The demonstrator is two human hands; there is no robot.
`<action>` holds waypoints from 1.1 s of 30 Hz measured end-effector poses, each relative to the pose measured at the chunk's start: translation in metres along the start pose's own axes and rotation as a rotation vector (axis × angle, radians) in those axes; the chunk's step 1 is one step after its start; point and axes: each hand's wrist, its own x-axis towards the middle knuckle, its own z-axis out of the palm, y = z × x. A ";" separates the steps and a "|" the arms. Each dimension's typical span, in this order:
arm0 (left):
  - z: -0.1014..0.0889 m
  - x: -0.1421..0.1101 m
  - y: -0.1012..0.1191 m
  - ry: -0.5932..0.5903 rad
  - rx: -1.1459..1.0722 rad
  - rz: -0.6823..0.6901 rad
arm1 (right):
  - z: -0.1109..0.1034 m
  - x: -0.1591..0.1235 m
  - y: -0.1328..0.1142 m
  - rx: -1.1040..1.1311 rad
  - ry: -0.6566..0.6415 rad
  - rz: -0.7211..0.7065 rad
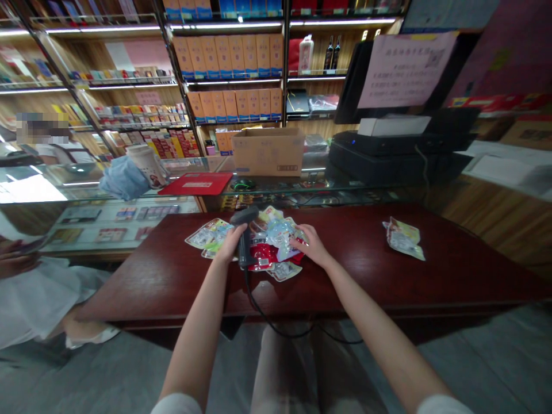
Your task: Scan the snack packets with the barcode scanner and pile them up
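Observation:
My left hand (229,246) is closed round the handle of a black barcode scanner (244,244), whose head points up and whose cord drops off the table edge. My right hand (312,247) grips a light blue clear plastic snack packet (280,233) by its right side. Under and around it lies a loose pile with a red packet (262,257) and a white-and-clear packet (284,271). Left of the scanner, partly behind my left hand, are green-and-white packets (207,236). Apart from the pile, one packet (404,238) rests on the right.
The dark red wooden table (362,287) stands against a glass counter bearing a cardboard box (268,152), a red folder (197,184), a cup (146,165) and a blue cloth (123,177). A monitor (351,86) stands back right. A seated person (38,299) is at left.

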 end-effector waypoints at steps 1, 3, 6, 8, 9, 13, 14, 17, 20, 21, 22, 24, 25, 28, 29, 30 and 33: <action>0.000 -0.001 0.001 0.000 0.003 0.005 | 0.000 0.000 0.001 -0.005 -0.014 0.012; 0.000 -0.003 0.002 -0.001 0.006 0.022 | 0.000 0.000 0.002 -0.019 -0.029 0.020; 0.001 -0.004 0.002 0.010 0.007 0.058 | 0.000 0.000 0.003 -0.042 -0.008 0.003; 0.000 -0.004 0.000 0.007 -0.014 0.068 | 0.000 0.001 0.004 -0.050 0.017 -0.007; 0.000 -0.004 0.000 0.002 -0.031 0.068 | 0.000 0.001 0.004 -0.051 0.029 -0.013; 0.000 -0.004 -0.002 -0.016 -0.083 0.052 | 0.001 0.002 0.006 -0.058 0.055 -0.026; 0.001 -0.004 -0.001 -0.020 -0.085 0.048 | 0.001 0.003 0.006 -0.064 0.060 -0.021; 0.002 -0.005 0.001 -0.023 -0.088 0.030 | 0.000 0.006 0.008 -0.079 0.068 0.008; 0.003 -0.006 0.003 -0.032 -0.106 0.016 | -0.002 0.008 0.008 -0.104 0.053 0.026; 0.003 -0.007 0.003 -0.040 -0.117 0.013 | -0.003 0.008 0.008 -0.117 0.046 0.029; 0.003 -0.008 0.003 -0.045 -0.131 0.009 | -0.004 0.008 0.007 -0.130 0.041 0.032; 0.004 -0.009 0.005 -0.054 -0.157 -0.009 | -0.007 0.008 0.005 -0.143 0.028 0.031; 0.005 -0.011 0.005 -0.058 -0.167 -0.026 | -0.008 0.007 0.003 -0.139 0.022 0.024; 0.008 -0.016 0.008 -0.071 -0.191 -0.057 | -0.010 0.007 -0.001 -0.102 0.024 -0.011; 0.009 -0.017 0.009 -0.085 -0.199 -0.055 | -0.011 0.006 -0.002 -0.086 0.036 -0.015; 0.010 -0.019 0.011 -0.105 -0.207 -0.046 | -0.011 0.006 -0.003 -0.069 0.050 -0.011; 0.012 -0.023 0.015 -0.193 -0.229 -0.030 | -0.012 0.006 -0.007 0.000 0.079 0.053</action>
